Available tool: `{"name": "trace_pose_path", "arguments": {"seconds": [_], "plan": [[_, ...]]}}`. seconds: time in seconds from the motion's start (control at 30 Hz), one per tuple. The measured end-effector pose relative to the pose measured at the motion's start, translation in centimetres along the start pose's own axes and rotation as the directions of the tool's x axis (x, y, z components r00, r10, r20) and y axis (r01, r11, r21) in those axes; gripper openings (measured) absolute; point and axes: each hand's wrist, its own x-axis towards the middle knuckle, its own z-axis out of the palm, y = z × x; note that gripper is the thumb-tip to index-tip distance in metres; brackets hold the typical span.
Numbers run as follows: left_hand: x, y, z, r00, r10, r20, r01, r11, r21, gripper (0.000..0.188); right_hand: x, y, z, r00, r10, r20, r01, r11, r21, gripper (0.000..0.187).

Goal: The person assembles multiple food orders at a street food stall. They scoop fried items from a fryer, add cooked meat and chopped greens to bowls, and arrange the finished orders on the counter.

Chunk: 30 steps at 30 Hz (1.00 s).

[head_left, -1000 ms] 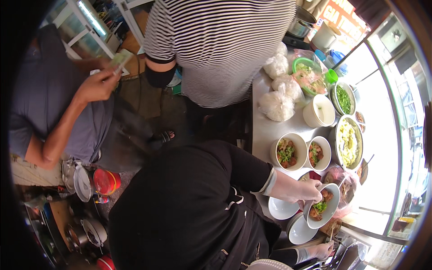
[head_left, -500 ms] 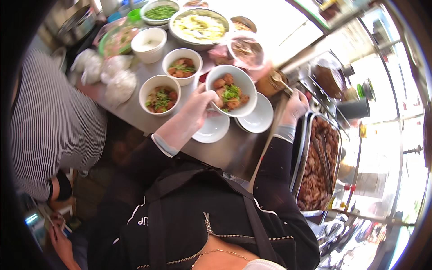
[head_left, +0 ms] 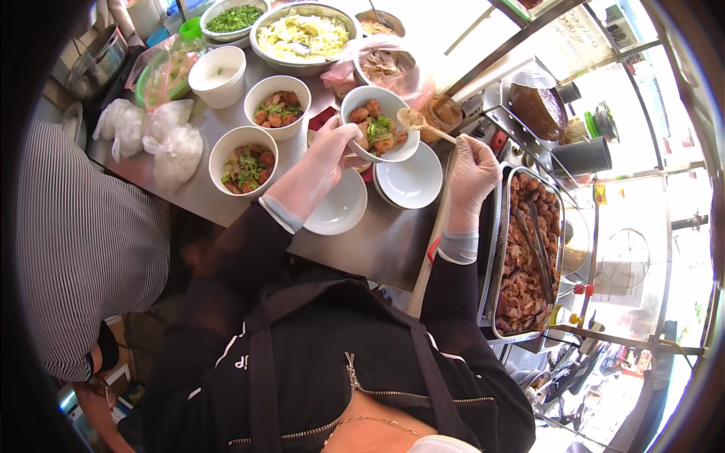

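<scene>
1. Head view: spotting writing first, with dark print on a pale sheet [head_left: 581, 41] at upper right, plus small white lettering [head_left: 240, 363] on the black top [head_left: 310, 392].
2. Over to the left hand [head_left: 332, 147], gloved and stretched forward: gripping the white bowl [head_left: 389, 104] at its left side, with thumb by the rim and fingers mostly hidden. Can't tell if spread or pressed together.
3. Holding that bowl up above the metal counter [head_left: 385, 249], just beyond the stacked bowls [head_left: 410, 177], with browned pieces [head_left: 370, 113] and green herbs [head_left: 380, 130] inside.
4. Across to the right hand [head_left: 474, 170], gloved too and raised: pinching the wooden spoon [head_left: 411, 118] by its handle end between thumb and forefinger, with other fingers curled in. Pointing the spoon's head at the bowl's right rim; can't tell if touching.
5. Down on the counter: two filled tubs on the left, knotted plastic bags [head_left: 177, 151] beyond.
6. Out to the right: a metal tray [head_left: 496, 291] of browned meat, with tongs [head_left: 540, 260] lying on top.
7. Far left: a person in a striped shirt [head_left: 94, 226], standing close by.
</scene>
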Motion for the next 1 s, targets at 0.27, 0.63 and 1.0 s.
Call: {"name": "trace_pose_path", "arguments": {"seconds": [0.27,0.63,1.0], "plan": [[-4.9,0.6,-1.7,1.0,0.001,0.016,-0.001,0.998,-0.063,0.052,5.7,4.5,-0.1,0.963,-0.258,-0.081,0.168,0.806,-0.568,0.011],[-20.5,-2.9,-10.3,0.985,0.056,-0.162,-0.073,0.992,-0.102,0.063,-0.7,-9.7,7.6,0.855,-0.132,0.501,0.044,0.982,0.184,0.03],[-30.9,-6.9,-14.5,0.878,0.066,-0.473,-0.184,0.961,-0.208,0.068,-22.6,-33.9,10.4,-0.639,-0.526,0.562,-0.548,0.823,0.147,0.046]]}}
